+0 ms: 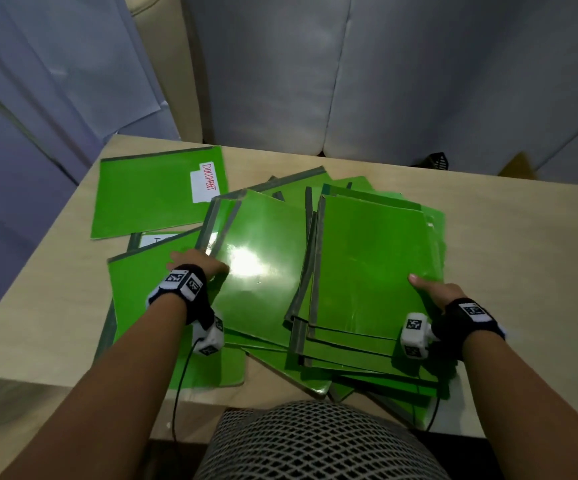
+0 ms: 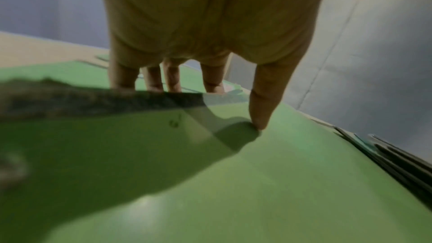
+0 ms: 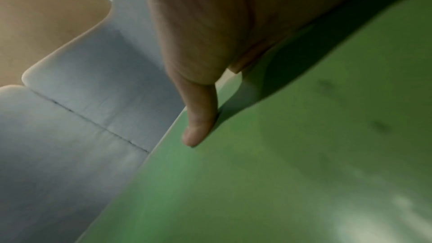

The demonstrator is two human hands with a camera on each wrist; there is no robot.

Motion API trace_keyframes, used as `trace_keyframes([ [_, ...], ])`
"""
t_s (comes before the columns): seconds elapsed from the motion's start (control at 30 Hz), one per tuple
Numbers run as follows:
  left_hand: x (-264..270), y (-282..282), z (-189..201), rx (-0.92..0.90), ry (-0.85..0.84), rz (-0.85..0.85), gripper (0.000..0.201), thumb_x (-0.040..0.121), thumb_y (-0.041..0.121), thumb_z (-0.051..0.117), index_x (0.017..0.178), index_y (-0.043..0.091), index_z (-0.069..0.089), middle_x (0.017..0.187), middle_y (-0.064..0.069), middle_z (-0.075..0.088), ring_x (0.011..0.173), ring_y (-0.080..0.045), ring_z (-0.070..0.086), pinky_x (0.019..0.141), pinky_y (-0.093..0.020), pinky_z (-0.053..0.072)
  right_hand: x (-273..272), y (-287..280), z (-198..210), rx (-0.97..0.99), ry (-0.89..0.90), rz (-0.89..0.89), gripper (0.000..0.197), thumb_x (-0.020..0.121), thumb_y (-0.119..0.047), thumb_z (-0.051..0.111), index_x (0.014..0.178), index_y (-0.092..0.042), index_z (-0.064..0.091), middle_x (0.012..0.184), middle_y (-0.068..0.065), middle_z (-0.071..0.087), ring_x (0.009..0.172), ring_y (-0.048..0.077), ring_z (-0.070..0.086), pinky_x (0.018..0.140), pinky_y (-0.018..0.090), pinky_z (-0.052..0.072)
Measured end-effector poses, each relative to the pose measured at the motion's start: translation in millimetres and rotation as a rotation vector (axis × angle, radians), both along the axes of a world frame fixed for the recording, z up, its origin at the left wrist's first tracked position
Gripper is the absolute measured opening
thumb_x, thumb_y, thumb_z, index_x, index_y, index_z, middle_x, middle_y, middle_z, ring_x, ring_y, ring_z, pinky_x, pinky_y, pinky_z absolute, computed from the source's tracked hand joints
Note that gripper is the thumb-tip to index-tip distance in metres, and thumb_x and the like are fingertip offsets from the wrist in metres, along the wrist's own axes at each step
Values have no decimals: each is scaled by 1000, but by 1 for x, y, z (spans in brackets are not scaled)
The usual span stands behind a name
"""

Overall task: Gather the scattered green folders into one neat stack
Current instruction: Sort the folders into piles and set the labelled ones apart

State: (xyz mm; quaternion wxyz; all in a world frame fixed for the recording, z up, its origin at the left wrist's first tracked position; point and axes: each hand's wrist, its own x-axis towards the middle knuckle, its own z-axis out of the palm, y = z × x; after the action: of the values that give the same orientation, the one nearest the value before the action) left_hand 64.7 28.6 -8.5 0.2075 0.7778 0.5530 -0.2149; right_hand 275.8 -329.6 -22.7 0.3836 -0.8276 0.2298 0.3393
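Observation:
Several green folders lie overlapping on the wooden table [image 1: 522,254]. My left hand [image 1: 197,266] pinches the left edge of the glossy middle folder [image 1: 263,265]; its thumb [image 2: 259,114] lies on top and the fingers [image 2: 173,78] reach down behind the edge. My right hand [image 1: 432,291] holds the right edge of the top folder [image 1: 374,258] of the right-hand pile, thumb [image 3: 198,128] on the cover, fingers hidden behind it. A folder labelled "DOCUMANT" [image 1: 156,192] lies apart at the far left. Another folder [image 1: 142,306] lies under my left wrist.
A pale grey sofa [image 1: 419,81] stands right behind the table's far edge. A small black object [image 1: 436,161] sits at the far edge. Bare tabletop shows to the right of the pile and along the left side. My lap in mesh-patterned cloth [image 1: 315,441] is at the near edge.

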Motion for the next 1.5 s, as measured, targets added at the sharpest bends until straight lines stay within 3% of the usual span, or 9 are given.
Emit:
trace_keyframes([
  [0.17,-2,-13,-4,72,-70,66,62,72,43,72,124,15,54,131,-19,46,127,-37,38,99,-45,40,0,-1,-9,-24,-20,24,94,71,-48,79,141,3,41,131,29,54,112,47,56,95,51,47],
  [0.33,1,-17,23,-63,-440,371,97,67,17,85,142,8,24,132,-20,52,114,-41,57,91,-50,51,1,1,-8,-47,-44,40,97,68,-54,78,140,1,42,133,28,53,110,47,56,98,55,46],
  [0.53,33,-34,96,148,-438,-10,40,83,10,69,118,3,52,119,-19,61,109,-36,60,87,-41,49,2,4,-3,-78,-30,114,85,78,-53,71,137,2,46,132,27,55,111,44,57,92,45,48],
  [0.8,59,-75,190,535,-473,-431,29,88,8,48,116,6,44,114,-26,59,107,-45,57,77,-42,43,8,-1,-9,-56,-33,83,79,83,-46,70,137,6,46,133,27,54,114,42,56,85,37,43],
  [0.93,73,-66,209,307,-660,-406,34,89,14,55,119,6,45,120,-24,56,110,-40,56,85,-41,44,6,-1,-8,-21,-13,74,72,85,-41,69,138,3,45,139,21,51,113,38,56,90,36,44],
  [1.13,90,-92,111,-200,-658,-283,54,83,9,68,128,5,40,117,-20,58,112,-36,59,85,-36,47,7,-2,-8,295,11,-134,59,96,-40,47,147,-12,39,141,7,50,125,26,49,107,35,32],
  [1.27,76,-128,25,-211,-352,-328,50,89,17,60,131,2,36,126,-21,56,114,-35,58,89,-38,47,11,-14,-17,336,74,-73,120,48,-89,60,150,-35,27,156,4,31,141,31,34,114,56,24],
  [1.33,73,-133,3,-191,-285,-429,50,88,27,61,130,4,44,128,-18,52,113,-35,57,93,-38,48,9,-11,-17,185,47,34,139,31,-84,73,149,-21,34,152,15,37,135,37,41,109,56,32],
  [1.5,66,-99,-5,-6,-306,-447,50,90,43,53,131,15,52,136,-12,44,123,-31,49,101,-45,45,7,-5,-23,5,-27,95,111,55,-52,86,143,-2,40,143,23,47,124,44,51,103,53,42],
])
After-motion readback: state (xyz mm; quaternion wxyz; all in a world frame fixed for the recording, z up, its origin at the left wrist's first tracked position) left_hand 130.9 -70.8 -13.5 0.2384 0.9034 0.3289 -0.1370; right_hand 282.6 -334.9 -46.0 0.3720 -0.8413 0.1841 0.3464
